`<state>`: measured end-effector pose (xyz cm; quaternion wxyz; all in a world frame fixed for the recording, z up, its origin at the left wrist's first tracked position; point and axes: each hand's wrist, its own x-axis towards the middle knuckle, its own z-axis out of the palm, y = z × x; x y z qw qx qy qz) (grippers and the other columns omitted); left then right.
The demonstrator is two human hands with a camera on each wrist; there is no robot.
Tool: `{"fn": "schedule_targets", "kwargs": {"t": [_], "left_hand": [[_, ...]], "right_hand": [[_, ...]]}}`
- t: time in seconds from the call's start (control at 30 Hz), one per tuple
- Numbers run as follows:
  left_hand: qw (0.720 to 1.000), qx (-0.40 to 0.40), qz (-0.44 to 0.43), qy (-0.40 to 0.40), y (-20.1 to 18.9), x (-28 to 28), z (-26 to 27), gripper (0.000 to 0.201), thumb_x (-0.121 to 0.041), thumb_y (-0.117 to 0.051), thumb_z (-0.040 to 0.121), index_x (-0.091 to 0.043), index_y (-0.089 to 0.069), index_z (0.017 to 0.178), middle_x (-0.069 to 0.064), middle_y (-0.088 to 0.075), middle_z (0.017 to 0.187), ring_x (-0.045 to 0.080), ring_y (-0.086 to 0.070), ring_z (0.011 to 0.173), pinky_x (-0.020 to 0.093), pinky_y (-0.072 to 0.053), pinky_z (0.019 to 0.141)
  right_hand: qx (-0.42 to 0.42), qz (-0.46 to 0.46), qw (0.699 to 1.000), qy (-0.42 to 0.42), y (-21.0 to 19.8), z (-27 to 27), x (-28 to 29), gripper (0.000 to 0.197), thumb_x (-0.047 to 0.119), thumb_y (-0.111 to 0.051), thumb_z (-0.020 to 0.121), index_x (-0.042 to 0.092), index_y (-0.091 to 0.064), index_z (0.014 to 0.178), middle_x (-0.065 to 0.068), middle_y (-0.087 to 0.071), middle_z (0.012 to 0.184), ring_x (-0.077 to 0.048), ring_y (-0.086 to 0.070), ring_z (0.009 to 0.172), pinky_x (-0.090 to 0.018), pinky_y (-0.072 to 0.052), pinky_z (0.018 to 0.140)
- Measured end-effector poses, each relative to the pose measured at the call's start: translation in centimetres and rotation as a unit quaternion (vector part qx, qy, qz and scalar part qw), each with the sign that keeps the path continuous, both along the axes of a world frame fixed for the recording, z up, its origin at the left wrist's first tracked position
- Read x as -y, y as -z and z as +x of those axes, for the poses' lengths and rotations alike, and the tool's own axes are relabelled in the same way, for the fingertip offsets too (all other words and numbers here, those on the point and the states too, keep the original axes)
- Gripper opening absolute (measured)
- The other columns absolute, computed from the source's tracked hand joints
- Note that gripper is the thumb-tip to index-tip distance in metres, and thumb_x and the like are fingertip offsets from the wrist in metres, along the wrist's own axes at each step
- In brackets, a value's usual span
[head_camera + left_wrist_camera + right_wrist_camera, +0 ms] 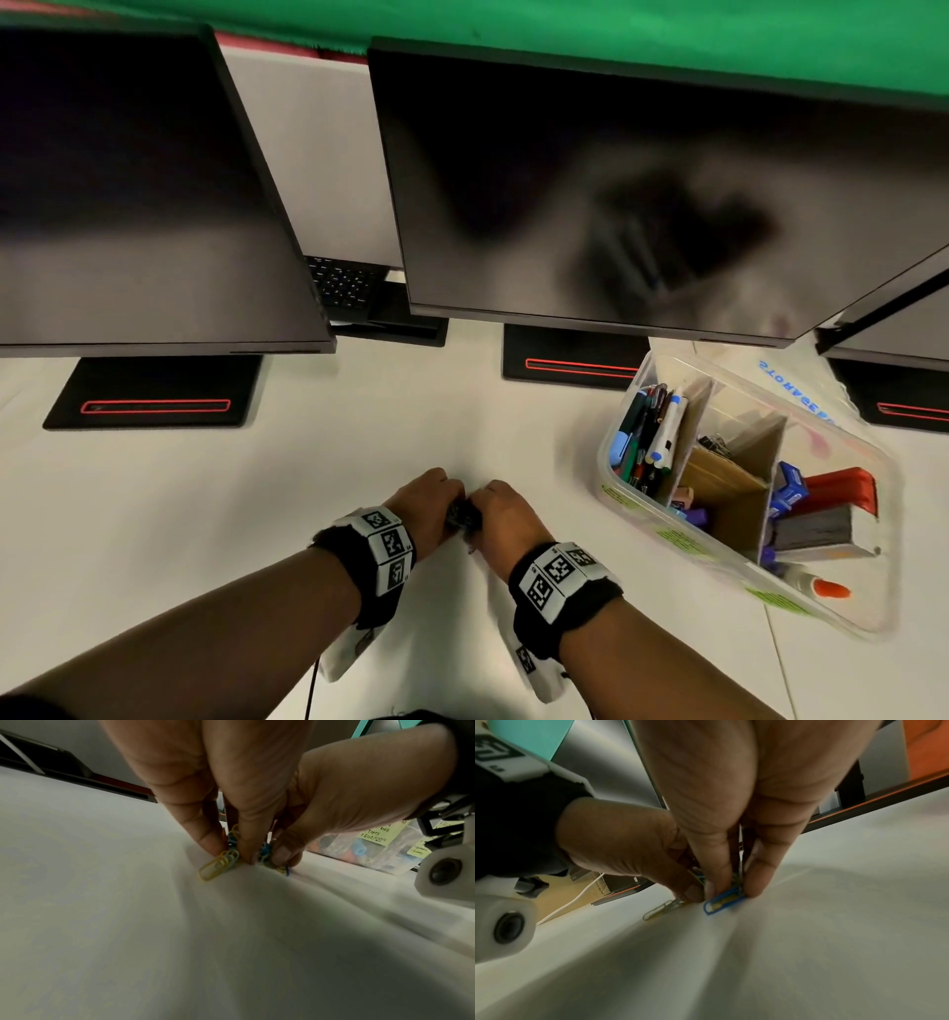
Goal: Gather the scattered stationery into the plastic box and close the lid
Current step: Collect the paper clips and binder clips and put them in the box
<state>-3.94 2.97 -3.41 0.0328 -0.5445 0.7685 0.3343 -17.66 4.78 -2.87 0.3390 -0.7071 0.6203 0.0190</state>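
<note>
Both hands meet over a small heap of coloured paper clips on the white table. My left hand pinches yellow and blue paper clips between its fingertips. My right hand pinches a blue paper clip and others bunched under it. The clear plastic box stands open to the right. It holds pens, binder clips, a stapler and a glue bottle in cardboard compartments. Its lid with blue lettering lies behind it.
Two dark monitors overhang the back of the table on black bases. A keyboard sits between them. A third monitor base is at the far right.
</note>
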Motion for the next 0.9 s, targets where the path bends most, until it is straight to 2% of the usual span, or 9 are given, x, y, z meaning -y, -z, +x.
{"fn": "schedule_targets", "kwargs": {"t": [0.1,0.17,0.27,0.33,0.4,0.43,0.5,0.63,0.9], "left_hand": [[1.000,0.013,-0.006,-0.006,0.2,0.0,-0.3,0.022,-0.023,-0.053,0.088,-0.012,-0.057,0.107,0.008,-0.050,0.105,0.029,-0.058,0.097,0.033,-0.047,0.084],[0.999,0.025,-0.023,-0.006,0.4,0.0,-0.2,0.027,-0.026,-0.057,0.086,-0.015,-0.055,0.111,0.007,-0.050,0.112,0.027,-0.055,0.103,0.033,-0.047,0.087],[0.998,0.040,-0.040,0.000,0.6,0.1,0.2,0.046,-0.032,-0.064,0.081,-0.020,-0.049,0.122,0.005,-0.046,0.123,0.025,-0.047,0.115,0.034,-0.044,0.096],[0.999,0.033,-0.042,0.007,0.5,0.2,0.5,0.055,-0.033,-0.065,0.079,-0.020,-0.046,0.129,0.005,-0.045,0.128,0.026,-0.044,0.120,0.034,-0.041,0.100],[0.998,0.040,-0.036,0.026,0.4,0.1,0.8,0.062,-0.032,-0.063,0.081,-0.019,-0.040,0.137,0.006,-0.041,0.135,0.027,-0.041,0.125,0.034,-0.038,0.105],[0.998,0.044,-0.031,0.032,0.2,-0.1,0.8,0.064,-0.030,-0.062,0.082,-0.019,-0.037,0.140,0.006,-0.038,0.139,0.027,-0.039,0.127,0.034,-0.036,0.107],[0.998,0.039,-0.027,0.037,0.2,-0.4,0.8,0.066,-0.028,-0.060,0.084,-0.018,-0.032,0.143,0.005,-0.034,0.144,0.026,-0.034,0.131,0.032,-0.032,0.111],[0.997,0.037,-0.031,0.062,0.5,-1.2,1.2,0.071,-0.032,-0.060,0.086,-0.018,-0.026,0.147,0.003,-0.025,0.152,0.023,-0.024,0.140,0.028,-0.023,0.115],[0.994,0.046,-0.056,0.081,0.5,-1.9,1.7,0.066,-0.027,-0.057,0.088,-0.014,-0.029,0.146,-0.001,-0.028,0.152,0.021,-0.025,0.140,0.027,-0.024,0.115]], "right_hand": [[-0.003,-0.033,0.999,-0.004,-1.7,-0.3,-0.2,0.028,0.012,-0.056,0.086,0.005,-0.058,0.113,-0.013,-0.051,0.119,-0.029,-0.055,0.104,-0.033,-0.047,0.091],[0.009,-0.156,0.988,0.011,-4.2,-0.7,-0.2,0.031,0.014,-0.061,0.082,0.007,-0.062,0.112,-0.011,-0.055,0.118,-0.030,-0.054,0.107,-0.037,-0.049,0.092],[-0.055,-0.373,0.923,0.072,-8.1,-2.5,0.2,0.035,0.017,-0.073,0.068,0.011,-0.070,0.102,-0.011,-0.064,0.111,-0.034,-0.057,0.103,-0.038,-0.051,0.088],[-0.096,-0.337,0.925,0.146,-9.4,-4.4,0.7,0.050,0.019,-0.069,0.072,0.008,-0.059,0.120,-0.016,-0.054,0.129,-0.039,-0.046,0.120,-0.046,-0.041,0.102],[-0.124,-0.213,0.949,0.196,-9.5,-6.1,0.9,0.065,0.021,-0.058,0.084,0.005,-0.032,0.141,-0.018,-0.031,0.148,-0.038,-0.029,0.137,-0.046,-0.025,0.116],[-0.122,-0.160,0.956,0.213,-9.2,-6.6,0.9,0.067,0.019,-0.052,0.088,0.005,-0.020,0.146,-0.017,-0.023,0.153,-0.035,-0.025,0.140,-0.043,-0.023,0.117],[-0.113,-0.110,0.961,0.226,-8.9,-6.7,0.6,0.068,0.011,-0.045,0.091,0.005,-0.008,0.148,-0.016,-0.022,0.154,-0.032,-0.032,0.138,-0.039,-0.030,0.115],[-0.091,-0.101,0.966,0.219,-9.3,-5.8,1.0,0.066,0.007,-0.042,0.093,0.004,-0.007,0.148,-0.017,-0.031,0.151,-0.029,-0.038,0.135,-0.035,-0.034,0.109],[-0.075,-0.088,0.986,0.120,-10.0,-1.8,2.0,0.065,0.011,-0.040,0.096,-0.001,-0.002,0.148,-0.020,-0.023,0.153,-0.027,-0.025,0.142,-0.030,-0.022,0.115]]}}
